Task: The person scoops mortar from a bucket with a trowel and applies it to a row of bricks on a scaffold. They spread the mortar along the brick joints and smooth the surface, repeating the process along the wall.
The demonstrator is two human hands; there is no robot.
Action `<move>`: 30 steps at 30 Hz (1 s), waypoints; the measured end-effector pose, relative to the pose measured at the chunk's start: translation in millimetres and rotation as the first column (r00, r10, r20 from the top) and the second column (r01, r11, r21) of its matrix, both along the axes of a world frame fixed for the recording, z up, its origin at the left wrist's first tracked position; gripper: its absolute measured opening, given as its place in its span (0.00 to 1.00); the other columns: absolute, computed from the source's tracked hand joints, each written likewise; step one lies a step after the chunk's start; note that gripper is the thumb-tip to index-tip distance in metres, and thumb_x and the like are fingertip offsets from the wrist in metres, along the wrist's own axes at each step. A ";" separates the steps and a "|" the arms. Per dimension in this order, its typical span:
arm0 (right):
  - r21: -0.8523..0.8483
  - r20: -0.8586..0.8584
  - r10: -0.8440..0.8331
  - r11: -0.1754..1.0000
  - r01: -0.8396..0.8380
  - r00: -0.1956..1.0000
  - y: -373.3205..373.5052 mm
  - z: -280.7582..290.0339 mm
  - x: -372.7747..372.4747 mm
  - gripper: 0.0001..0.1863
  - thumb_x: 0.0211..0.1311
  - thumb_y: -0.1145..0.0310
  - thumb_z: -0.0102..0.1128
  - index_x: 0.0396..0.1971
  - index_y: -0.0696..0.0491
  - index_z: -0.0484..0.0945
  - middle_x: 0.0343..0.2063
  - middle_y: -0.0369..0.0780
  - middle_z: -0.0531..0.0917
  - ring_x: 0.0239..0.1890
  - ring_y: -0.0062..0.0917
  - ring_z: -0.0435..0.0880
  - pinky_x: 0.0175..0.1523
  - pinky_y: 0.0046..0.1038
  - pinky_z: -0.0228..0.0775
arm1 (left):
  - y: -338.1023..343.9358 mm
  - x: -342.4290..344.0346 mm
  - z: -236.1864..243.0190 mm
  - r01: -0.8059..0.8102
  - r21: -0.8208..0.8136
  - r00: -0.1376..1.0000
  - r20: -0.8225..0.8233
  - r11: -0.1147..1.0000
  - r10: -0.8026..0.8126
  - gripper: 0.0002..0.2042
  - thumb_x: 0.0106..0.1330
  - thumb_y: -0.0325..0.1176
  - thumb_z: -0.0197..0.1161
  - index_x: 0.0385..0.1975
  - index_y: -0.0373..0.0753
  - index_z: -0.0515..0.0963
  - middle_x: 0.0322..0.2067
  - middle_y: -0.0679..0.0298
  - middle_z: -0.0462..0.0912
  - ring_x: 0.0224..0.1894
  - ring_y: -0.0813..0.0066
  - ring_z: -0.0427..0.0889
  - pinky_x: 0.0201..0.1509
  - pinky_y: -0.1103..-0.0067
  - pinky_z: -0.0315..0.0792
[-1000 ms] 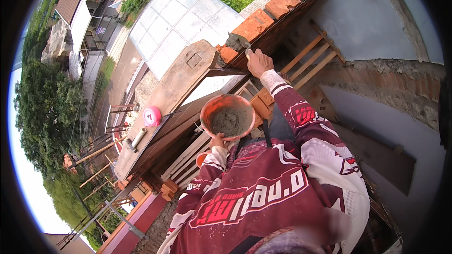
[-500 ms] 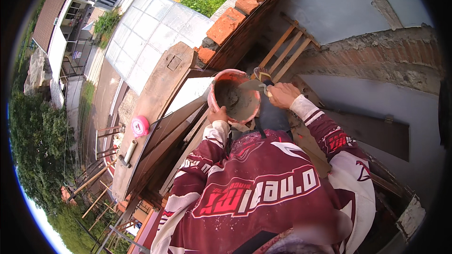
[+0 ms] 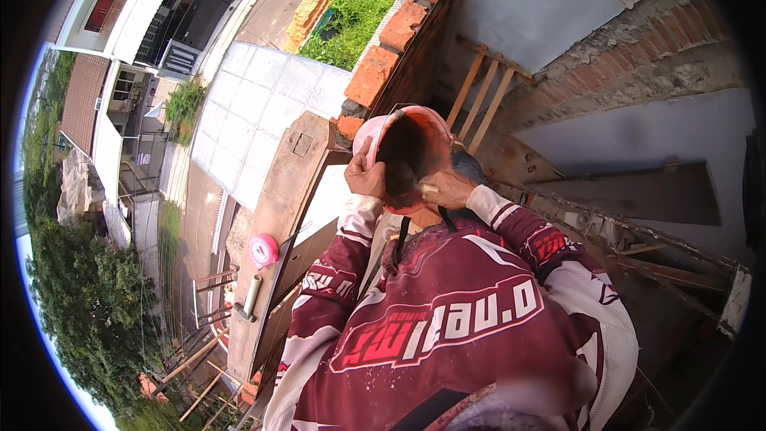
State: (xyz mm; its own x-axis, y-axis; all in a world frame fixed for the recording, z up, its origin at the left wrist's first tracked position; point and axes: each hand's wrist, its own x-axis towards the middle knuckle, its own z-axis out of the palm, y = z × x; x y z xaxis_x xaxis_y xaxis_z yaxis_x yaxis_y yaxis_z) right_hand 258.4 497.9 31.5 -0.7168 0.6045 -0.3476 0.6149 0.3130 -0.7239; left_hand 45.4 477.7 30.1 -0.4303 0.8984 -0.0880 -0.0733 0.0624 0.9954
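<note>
View: head camera, looking down on both hands.
Bucket: orange-pink bucket [image 3: 381, 128], just above frame centre, tipped so its mouth faces the lower part of the frame; interior mostly dark, so can't tell how much is in it.
Left hand: left hand [image 3: 367, 174] at the bucket's left edge, fingers closed over the rim; grip looks tight, no gap visible.
Right hand: right hand [image 3: 448, 188] at the bucket's lower-right edge, fingers curled round the pale handle of a trowel [image 3: 429, 189].
Trowel blade: points into the bucket, mostly lost in shadow; can't tell if it touches the wall.
Bricks: row of orange bricks [image 3: 371, 77] along a wall top, upper centre, running up and right from just above the bucket.
Plank: wide wooden plank [image 3: 275, 195], left of centre, near the left hand.
On plank: pink tape measure [image 3: 263, 250]; below it, a hammer-like tool [image 3: 249, 298] with pale handle.
Slats: wooden slatted frame [image 3: 481, 97], right of the bucket.
Sleeves: maroon and white.
</note>
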 end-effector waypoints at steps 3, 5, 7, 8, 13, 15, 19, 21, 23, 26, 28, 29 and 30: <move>0.212 0.231 0.032 0.974 -0.082 0.973 7.1 43.0 17.4 0.14 0.59 0.61 0.54 0.41 0.50 0.78 0.39 0.54 0.81 0.41 0.48 0.83 0.44 0.46 0.74 | 8.4 -19.4 2.6 -0.021 -0.103 1.000 0.014 0.995 0.022 0.09 0.48 0.17 0.55 0.15 0.36 0.63 0.51 0.54 0.78 0.20 0.89 0.64 0.23 0.86 0.61; 0.319 0.246 -0.115 0.947 0.032 0.963 17.6 58.5 21.4 0.14 0.60 0.62 0.54 0.44 0.51 0.75 0.40 0.54 0.81 0.40 0.49 0.84 0.44 0.47 0.74 | 15.0 -21.1 0.1 -0.039 -0.046 0.999 -0.010 0.998 0.038 0.04 0.49 0.18 0.56 0.20 0.34 0.71 0.35 0.63 0.79 0.21 0.87 0.67 0.25 0.86 0.64; 0.436 0.215 -0.257 0.889 0.143 0.942 31.8 60.6 20.0 0.14 0.61 0.62 0.54 0.45 0.52 0.74 0.38 0.52 0.80 0.38 0.49 0.84 0.42 0.48 0.74 | 25.8 -18.5 -0.6 -0.029 0.048 0.999 -0.032 0.998 0.030 0.05 0.50 0.18 0.56 0.25 0.32 0.77 0.24 0.70 0.78 0.22 0.86 0.70 0.27 0.86 0.66; 0.480 0.193 -0.323 0.855 0.198 0.926 33.5 56.9 12.9 0.15 0.61 0.62 0.55 0.45 0.52 0.74 0.36 0.51 0.81 0.36 0.49 0.83 0.40 0.49 0.75 | 26.5 -18.4 1.1 -0.015 0.064 0.999 -0.041 0.998 0.017 0.06 0.50 0.18 0.56 0.27 0.32 0.78 0.23 0.71 0.77 0.21 0.87 0.70 0.27 0.86 0.67; 0.215 0.282 0.016 0.973 -0.079 0.959 20.9 46.1 1.1 0.14 0.60 0.60 0.54 0.40 0.53 0.74 0.31 0.52 0.81 0.34 0.51 0.83 0.40 0.49 0.74 | 47.0 -20.9 24.8 -0.113 0.065 0.992 0.058 0.991 0.109 0.09 0.48 0.17 0.56 0.14 0.38 0.64 0.26 0.67 0.81 0.20 0.88 0.62 0.24 0.86 0.59; 0.423 0.202 -0.090 0.906 -0.004 0.975 20.2 53.5 11.2 0.13 0.58 0.61 0.56 0.36 0.56 0.76 0.30 0.51 0.83 0.36 0.48 0.85 0.42 0.47 0.75 | 46.7 -19.5 35.3 -0.087 0.089 0.995 0.059 0.992 0.082 0.07 0.49 0.17 0.56 0.16 0.37 0.68 0.18 0.74 0.71 0.20 0.87 0.64 0.24 0.86 0.60; 0.355 0.264 -0.240 0.925 0.138 0.934 42.0 65.3 19.1 0.13 0.57 0.60 0.59 0.32 0.57 0.79 0.31 0.51 0.84 0.38 0.44 0.85 0.43 0.44 0.76 | 38.7 -7.1 49.5 0.036 0.230 0.999 -0.036 0.973 -0.028 0.08 0.49 0.16 0.55 0.15 0.35 0.64 0.32 0.66 0.79 0.21 0.89 0.63 0.24 0.87 0.59; 0.029 0.212 -0.144 0.990 0.141 0.967 41.0 61.7 16.4 0.14 0.61 0.61 0.57 0.37 0.57 0.79 0.24 0.45 0.81 0.23 0.36 0.83 0.30 0.36 0.76 | 35.6 -3.0 52.7 0.130 0.208 0.990 0.025 0.969 -0.138 0.10 0.48 0.16 0.54 0.15 0.35 0.62 0.40 0.61 0.83 0.21 0.89 0.63 0.24 0.87 0.59; -0.490 0.079 -0.187 0.848 0.201 0.979 30.6 54.1 13.8 0.13 0.63 0.62 0.56 0.37 0.57 0.79 0.23 0.40 0.80 0.18 0.27 0.81 0.25 0.30 0.75 | 35.8 -4.7 52.7 0.063 0.260 0.997 0.015 0.964 -0.069 0.11 0.48 0.16 0.54 0.14 0.36 0.59 0.43 0.57 0.85 0.22 0.88 0.63 0.24 0.87 0.58; -0.591 -0.178 -0.306 0.793 0.147 0.935 5.4 44.6 9.1 0.13 0.65 0.63 0.52 0.36 0.58 0.79 0.21 0.35 0.77 0.16 0.18 0.77 0.22 0.23 0.71 | 31.7 -22.4 49.5 0.004 0.179 0.998 0.064 0.984 -0.016 0.11 0.49 0.16 0.55 0.14 0.37 0.60 0.32 0.65 0.83 0.21 0.88 0.63 0.24 0.85 0.59; -0.241 -0.346 -0.239 0.957 0.161 0.907 -3.1 47.5 9.7 0.12 0.65 0.65 0.52 0.37 0.57 0.79 0.22 0.38 0.78 0.18 0.25 0.80 0.25 0.29 0.73 | 24.0 -29.1 46.1 -0.011 0.109 0.999 0.046 0.994 0.006 0.05 0.49 0.16 0.54 0.24 0.32 0.68 0.36 0.63 0.83 0.26 0.85 0.69 0.30 0.85 0.64; 0.052 -0.243 -0.183 0.978 0.201 0.953 -2.8 52.1 11.5 0.11 0.64 0.65 0.52 0.38 0.56 0.80 0.23 0.40 0.78 0.20 0.28 0.81 0.26 0.32 0.73 | 23.5 -30.9 45.6 -0.005 0.099 0.999 0.034 0.995 0.002 0.10 0.48 0.16 0.53 0.33 0.29 0.74 0.40 0.60 0.83 0.31 0.82 0.74 0.35 0.85 0.69; 0.341 -0.174 -0.152 0.918 0.204 0.973 -4.2 59.2 15.7 0.11 0.64 0.66 0.53 0.39 0.55 0.80 0.25 0.41 0.79 0.23 0.31 0.82 0.28 0.34 0.74 | 23.4 -30.4 45.7 -0.032 0.034 0.999 0.038 0.999 0.031 0.12 0.48 0.16 0.53 0.34 0.28 0.76 0.41 0.60 0.83 0.31 0.82 0.74 0.35 0.85 0.68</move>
State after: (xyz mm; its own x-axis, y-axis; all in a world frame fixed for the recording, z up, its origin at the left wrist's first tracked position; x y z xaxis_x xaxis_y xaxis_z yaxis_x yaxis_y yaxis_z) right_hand 274.2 493.7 90.7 -0.6117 0.7911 0.0099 0.5837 0.4597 -0.6693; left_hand 15.0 501.1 75.8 -0.4557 0.8871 -0.0736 -0.1117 0.0250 0.9934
